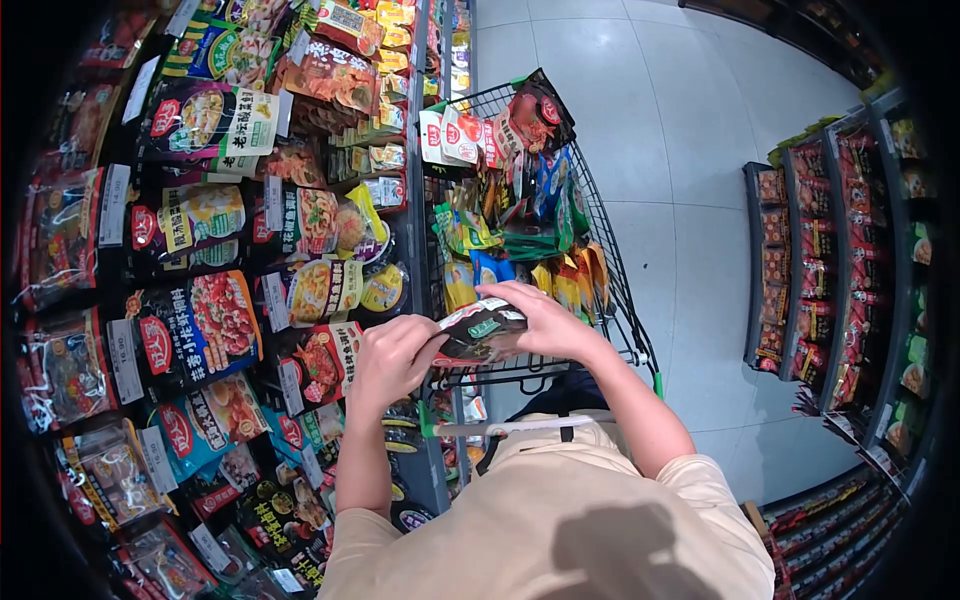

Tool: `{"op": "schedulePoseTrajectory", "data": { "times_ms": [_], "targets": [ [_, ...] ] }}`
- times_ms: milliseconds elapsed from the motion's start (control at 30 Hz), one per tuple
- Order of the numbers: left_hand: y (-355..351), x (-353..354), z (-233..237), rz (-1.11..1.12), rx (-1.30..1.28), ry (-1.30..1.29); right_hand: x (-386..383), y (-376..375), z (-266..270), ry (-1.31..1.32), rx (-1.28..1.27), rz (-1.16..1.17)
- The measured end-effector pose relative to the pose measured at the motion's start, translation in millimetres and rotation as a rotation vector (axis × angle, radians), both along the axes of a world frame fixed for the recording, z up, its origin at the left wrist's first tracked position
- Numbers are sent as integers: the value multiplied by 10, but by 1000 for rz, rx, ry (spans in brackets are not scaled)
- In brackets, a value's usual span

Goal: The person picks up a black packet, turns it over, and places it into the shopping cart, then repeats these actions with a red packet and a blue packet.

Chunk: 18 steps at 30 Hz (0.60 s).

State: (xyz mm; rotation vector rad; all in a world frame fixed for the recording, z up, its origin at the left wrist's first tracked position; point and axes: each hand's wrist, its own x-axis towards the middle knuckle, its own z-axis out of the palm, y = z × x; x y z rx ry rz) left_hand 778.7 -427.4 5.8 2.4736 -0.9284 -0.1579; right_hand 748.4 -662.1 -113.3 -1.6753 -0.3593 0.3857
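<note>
Print on dark packet (482,332) mostly covered by both hands, too small to read; only a green patch on the white end shows. Held just above handle end of cart (607,262): left hand (392,362) clamped on 1 edge, right hand (545,322) wrapped over the top. Cart full of yellow, blue and red packs, standing on grey tiled floor (680,120). Hanging-pack rack (200,330) just beside cart's left, low shelving (820,270) well apart to its right. Rack labels: Chinese characters, red logos; price tags illegible.

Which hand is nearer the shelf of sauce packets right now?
Left. The left hand grips one end of the dark packet right beside the shelf; the right hand holds the other end, farther out, over the cart.
</note>
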Motion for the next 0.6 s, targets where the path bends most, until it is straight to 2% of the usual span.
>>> {"op": "schedulePoseTrajectory", "data": {
  "times_ms": [133,200,300,367,433,600],
  "targets": [
    [40,131,80,41,18,-63,52,-30,-39,-136,-53,-144],
    [59,205,125,162,119,-78,40,-80,-150,-162,-85,-153],
    [114,395,74,308,198,-118,-53,-233,-249,39,-24,-224],
    [164,558,-94,346,212,-137,-172,-337,-425,106,25,-274],
    [201,756,-330,486,163,-213,-281,-446,-481,190,107,-371],
    [347,1338,-942,608,228,-216,-606,-715,-672,244,89,-512]
  ]
}}
